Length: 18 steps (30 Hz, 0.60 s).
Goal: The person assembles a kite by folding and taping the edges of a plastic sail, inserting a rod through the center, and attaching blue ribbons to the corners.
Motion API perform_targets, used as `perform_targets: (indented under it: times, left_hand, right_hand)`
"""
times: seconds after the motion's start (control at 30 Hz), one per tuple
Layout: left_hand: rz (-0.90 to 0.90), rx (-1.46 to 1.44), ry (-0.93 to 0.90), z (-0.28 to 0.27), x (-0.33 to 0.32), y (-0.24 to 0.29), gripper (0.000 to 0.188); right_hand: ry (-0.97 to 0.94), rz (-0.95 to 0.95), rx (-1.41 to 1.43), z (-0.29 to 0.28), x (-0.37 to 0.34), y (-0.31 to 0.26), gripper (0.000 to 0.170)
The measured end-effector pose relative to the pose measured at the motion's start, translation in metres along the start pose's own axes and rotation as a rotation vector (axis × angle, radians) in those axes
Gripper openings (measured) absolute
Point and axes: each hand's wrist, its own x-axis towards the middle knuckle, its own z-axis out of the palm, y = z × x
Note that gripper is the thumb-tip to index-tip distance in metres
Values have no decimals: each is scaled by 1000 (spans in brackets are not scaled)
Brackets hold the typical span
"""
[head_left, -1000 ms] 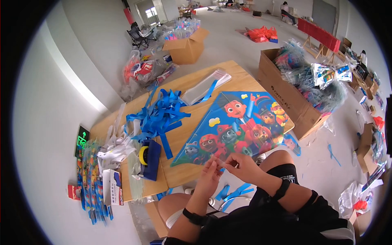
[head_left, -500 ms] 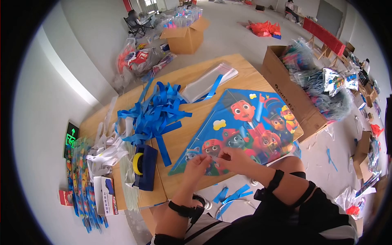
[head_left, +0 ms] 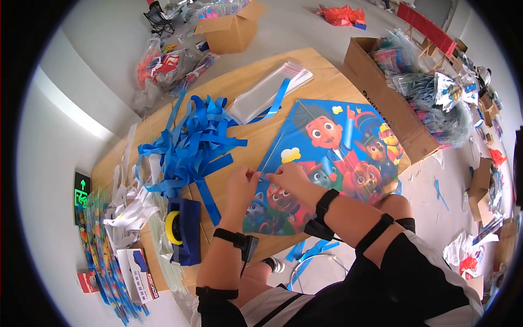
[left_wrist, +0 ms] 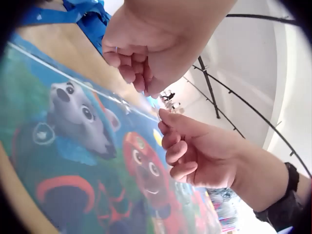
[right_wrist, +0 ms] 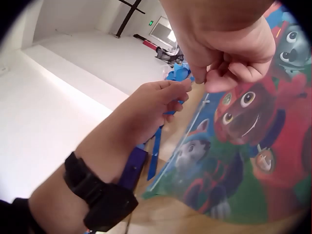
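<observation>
Lying printed side up on the table, a blue kite bears cartoon figures. At its left edge, the left hand has curled fingers; just beside it, the right hand, likewise curled, is over the print. Whether either pinches anything is too small to tell. Farther left lie heaped blue ribbons and a tape dispenser; clear bags rest toward the far edge, and a filled cardboard box stands to the right.
</observation>
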Motion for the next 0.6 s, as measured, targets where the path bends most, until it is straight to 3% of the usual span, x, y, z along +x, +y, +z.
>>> perform_targets:
  times: [0.17, 0.6]
  left_hand:
    - [-33, -63, 35, 20, 2, -25, 20]
    - [-79, -41, 71, 17, 0, -16, 17]
  right_hand:
    - [-39, 16, -79, 3, 5, -5, 36]
    - [-24, 95, -164, 3, 0, -18, 28]
